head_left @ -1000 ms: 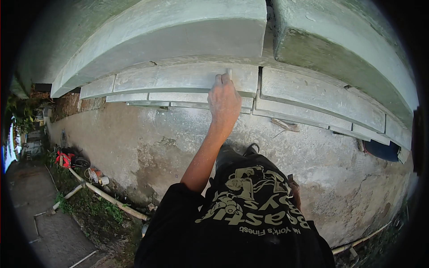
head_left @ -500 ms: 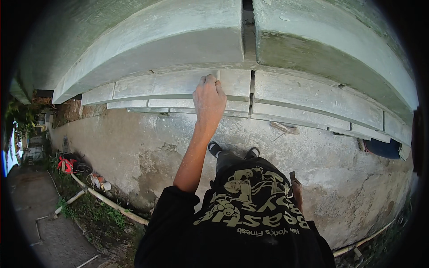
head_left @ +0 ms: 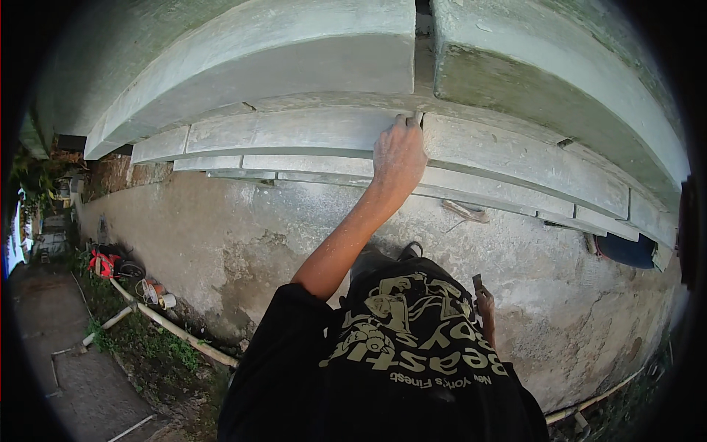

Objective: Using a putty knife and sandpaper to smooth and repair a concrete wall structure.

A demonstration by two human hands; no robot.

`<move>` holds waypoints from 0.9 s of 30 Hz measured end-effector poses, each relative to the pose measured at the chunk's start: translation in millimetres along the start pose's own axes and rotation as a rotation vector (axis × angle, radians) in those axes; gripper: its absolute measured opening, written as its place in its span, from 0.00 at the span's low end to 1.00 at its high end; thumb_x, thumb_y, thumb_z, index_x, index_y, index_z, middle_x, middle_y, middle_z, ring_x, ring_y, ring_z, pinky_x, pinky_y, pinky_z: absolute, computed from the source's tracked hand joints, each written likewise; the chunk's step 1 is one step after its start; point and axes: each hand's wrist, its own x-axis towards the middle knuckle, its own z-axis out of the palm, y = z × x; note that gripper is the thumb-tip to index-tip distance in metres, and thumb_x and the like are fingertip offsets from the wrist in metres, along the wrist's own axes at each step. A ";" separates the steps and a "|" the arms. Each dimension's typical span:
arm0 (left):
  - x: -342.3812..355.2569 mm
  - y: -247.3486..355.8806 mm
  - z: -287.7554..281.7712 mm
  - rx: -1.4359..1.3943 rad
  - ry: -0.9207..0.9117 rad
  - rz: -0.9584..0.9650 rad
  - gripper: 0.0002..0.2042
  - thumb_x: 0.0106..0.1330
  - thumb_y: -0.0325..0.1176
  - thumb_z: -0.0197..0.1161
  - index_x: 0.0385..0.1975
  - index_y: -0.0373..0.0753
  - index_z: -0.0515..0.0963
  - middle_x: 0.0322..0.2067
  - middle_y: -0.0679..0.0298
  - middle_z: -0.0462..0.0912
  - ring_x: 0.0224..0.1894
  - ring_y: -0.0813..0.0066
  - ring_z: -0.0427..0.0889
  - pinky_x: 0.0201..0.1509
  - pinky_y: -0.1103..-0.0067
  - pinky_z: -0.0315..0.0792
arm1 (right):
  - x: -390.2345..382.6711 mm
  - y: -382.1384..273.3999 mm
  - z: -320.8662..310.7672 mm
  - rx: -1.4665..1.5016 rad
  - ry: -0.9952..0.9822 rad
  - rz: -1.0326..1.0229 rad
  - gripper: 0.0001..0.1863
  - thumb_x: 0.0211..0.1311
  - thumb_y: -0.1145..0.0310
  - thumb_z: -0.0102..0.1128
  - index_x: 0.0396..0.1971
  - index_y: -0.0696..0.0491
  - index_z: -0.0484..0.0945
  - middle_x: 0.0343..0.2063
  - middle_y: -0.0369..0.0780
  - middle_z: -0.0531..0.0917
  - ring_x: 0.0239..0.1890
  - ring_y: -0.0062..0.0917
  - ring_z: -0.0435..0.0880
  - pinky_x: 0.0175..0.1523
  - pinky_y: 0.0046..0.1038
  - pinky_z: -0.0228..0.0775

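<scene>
Black shirt [head_left: 309,376] — pale print [head_left: 412,324] (short sleeves [head_left: 283,324])

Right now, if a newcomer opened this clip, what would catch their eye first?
First, at mid-picture, the left hand, pinching a small pale piece close to the upright gap between long grey ledges. Next, the pale-printed black T-shirt filling the lower middle, with the right hand beside it holding a flat, narrow piece. Finally, a bright red object at far left.
</scene>
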 end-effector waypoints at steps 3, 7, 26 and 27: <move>-15.9 -0.2 -1.3 -0.143 0.005 0.023 0.09 0.57 0.23 0.60 0.37 0.29 0.75 0.36 0.49 0.77 0.36 0.51 0.81 0.37 0.64 0.76 | -14.5 -37.4 0.8 -0.031 0.066 -0.094 0.27 0.65 0.55 0.51 0.63 0.45 0.70 0.16 0.38 0.75 0.11 0.21 0.72 0.14 0.27 0.64; -55.2 21.0 -13.7 -0.620 -0.006 -0.049 0.07 0.67 0.27 0.58 0.40 0.31 0.75 0.34 0.55 0.77 0.32 0.61 0.81 0.37 0.68 0.74 | -65.3 -126.2 -0.8 -0.128 0.236 -0.294 0.26 0.69 0.56 0.50 0.64 0.50 0.69 0.16 0.38 0.75 0.15 0.18 0.71 0.22 0.26 0.64; -133.7 76.4 24.4 -1.449 -0.741 -0.446 0.11 0.71 0.32 0.57 0.45 0.31 0.76 0.39 0.69 0.77 0.42 0.85 0.74 0.45 0.86 0.68 | -236.6 -309.3 41.4 0.007 0.227 -1.010 0.27 0.53 0.74 0.54 0.56 0.61 0.72 0.49 0.53 0.69 0.51 0.46 0.71 0.56 0.39 0.65; -130.9 79.2 25.0 -1.503 -0.721 -0.460 0.10 0.72 0.32 0.56 0.44 0.31 0.76 0.39 0.69 0.76 0.41 0.86 0.74 0.43 0.86 0.68 | -240.2 -309.1 35.0 -0.001 0.178 -1.026 0.24 0.53 0.75 0.52 0.53 0.61 0.74 0.51 0.52 0.69 0.53 0.45 0.71 0.58 0.38 0.64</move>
